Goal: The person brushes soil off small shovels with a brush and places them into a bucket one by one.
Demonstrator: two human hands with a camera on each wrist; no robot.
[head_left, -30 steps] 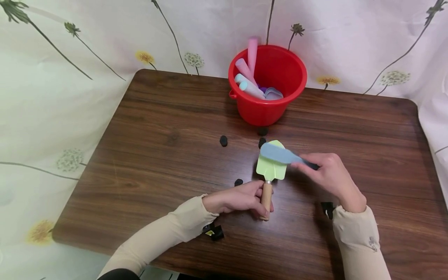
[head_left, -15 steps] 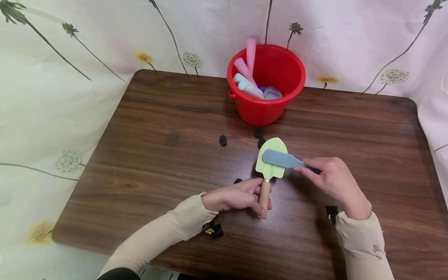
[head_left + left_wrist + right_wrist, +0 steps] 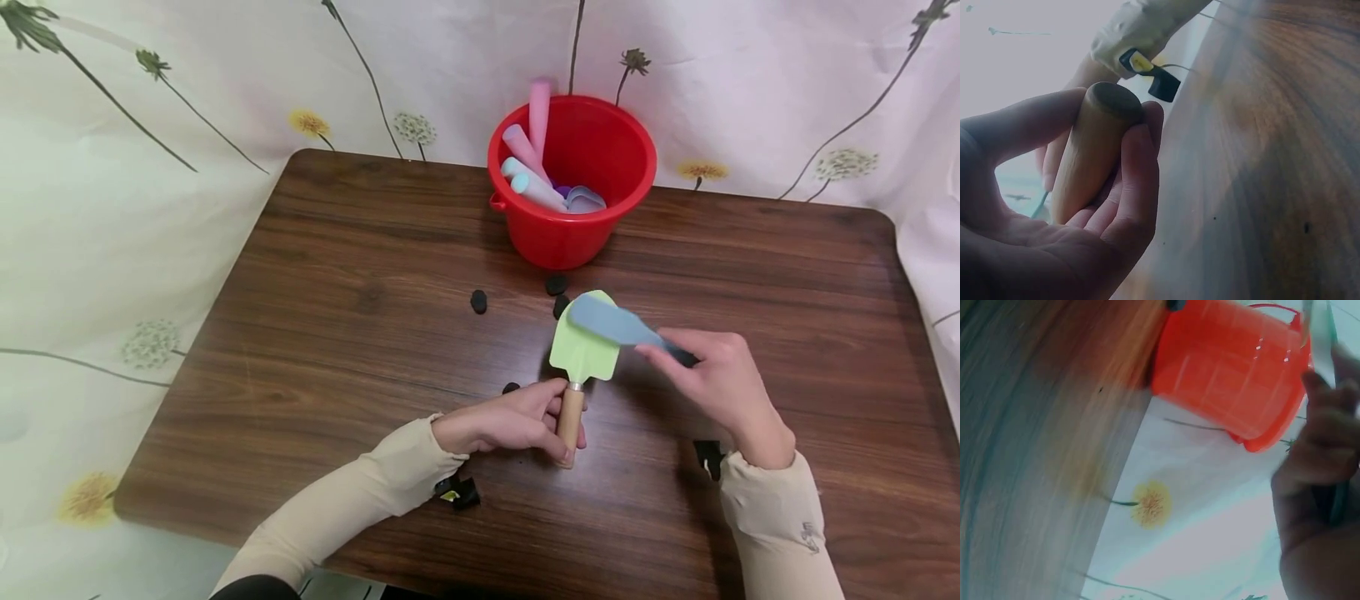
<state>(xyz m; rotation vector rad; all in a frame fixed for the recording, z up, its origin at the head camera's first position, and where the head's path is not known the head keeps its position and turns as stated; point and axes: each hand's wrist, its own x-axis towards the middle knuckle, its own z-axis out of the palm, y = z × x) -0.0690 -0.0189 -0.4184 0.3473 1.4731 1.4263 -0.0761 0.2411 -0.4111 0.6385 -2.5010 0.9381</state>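
In the head view my left hand (image 3: 510,421) grips the wooden handle of a small garden trowel (image 3: 581,360) with a light green blade, held above the table. The left wrist view shows the butt of the trowel handle (image 3: 1094,147) between thumb and curled fingers. My right hand (image 3: 723,379) pinches the dark handle of a blue-grey tool (image 3: 607,321) with a flat, rounded head. That head lies across the upper part of the green blade; whether it touches is unclear. In the right wrist view the right hand (image 3: 1322,462) is blurred and partly cut off.
A red bucket (image 3: 562,242) stands at the back of the wooden table (image 3: 322,333). Pink (image 3: 538,117) and pale blue handles stick out of it. Several small black pieces, one to the left (image 3: 479,302), lie in front of the bucket and near my left hand. A floral cloth hangs behind.
The blue-grey tool's head has swept down the green blade, then up towards its tip. The trowel has shifted only slightly in my left hand's hold.
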